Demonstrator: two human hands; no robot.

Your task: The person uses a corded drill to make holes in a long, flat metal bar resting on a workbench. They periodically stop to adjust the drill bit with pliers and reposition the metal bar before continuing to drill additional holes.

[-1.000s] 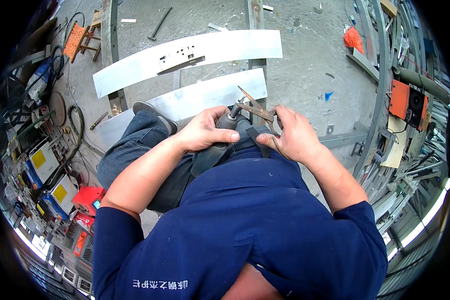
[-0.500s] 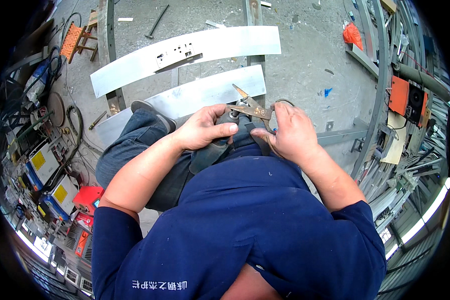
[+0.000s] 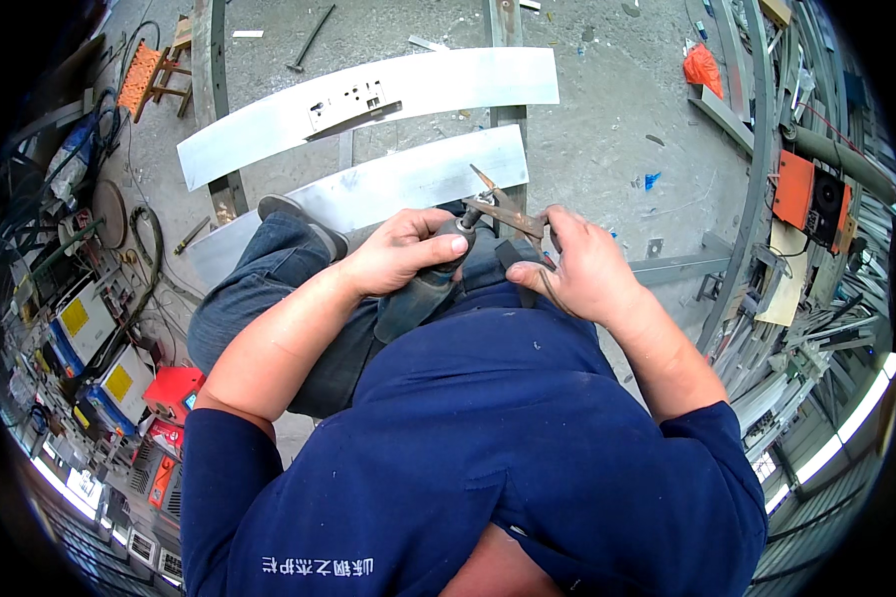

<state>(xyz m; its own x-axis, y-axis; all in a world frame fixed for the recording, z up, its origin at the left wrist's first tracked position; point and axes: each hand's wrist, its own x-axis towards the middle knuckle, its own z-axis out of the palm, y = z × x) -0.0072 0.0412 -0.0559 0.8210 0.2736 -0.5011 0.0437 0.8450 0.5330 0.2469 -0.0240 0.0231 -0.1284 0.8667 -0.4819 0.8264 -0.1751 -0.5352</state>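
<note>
My left hand (image 3: 415, 245) is wrapped round a dark, cylindrical power tool, seemingly a die grinder (image 3: 415, 304), with its thumb near the front. The metal collet at its front points up and right, toward the jaws of rusty metal snips (image 3: 516, 219). Those snips are in my right hand (image 3: 589, 267), blades spread apart and pointing left and away. Whether the collet touches a blade I cannot tell. Both hands are above my lap. Just beyond them lies a curved pale metal strip (image 3: 388, 179).
A second curved strip (image 3: 468, 80) lies farther off, with a slotted plate (image 3: 348, 105) on it. Steel beams (image 3: 212, 90) run beneath. An orange-topped stool (image 3: 141, 80) and cables are at left. An orange machine (image 3: 811, 194) and metal lengths line the right.
The die grinder's front has tilted upward and my left thumb now lies along it. The snips have turned slightly, their jaws shifting a little right and away.
</note>
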